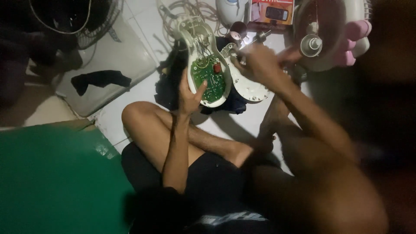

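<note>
My left hand (189, 93) grips the curved white plastic housing (197, 39) with its green circuit board (208, 78); my blurred right hand (255, 63) pinches the matching shell (251, 89).

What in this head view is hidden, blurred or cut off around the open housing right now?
- Right hand, head view: motion-blurred; whether it grips anything is unclear.
- White cover half: its upper part is hidden behind that hand.
- Green circuit board: parts too small; left hand covers its lower edge.
- Pink fan: cut off by the top edge.

The person wears black shorts (212, 182) with a pale printed mark near the waistband. Both arms and legs are bare, with no sleeves. The feet are bare too.
</note>
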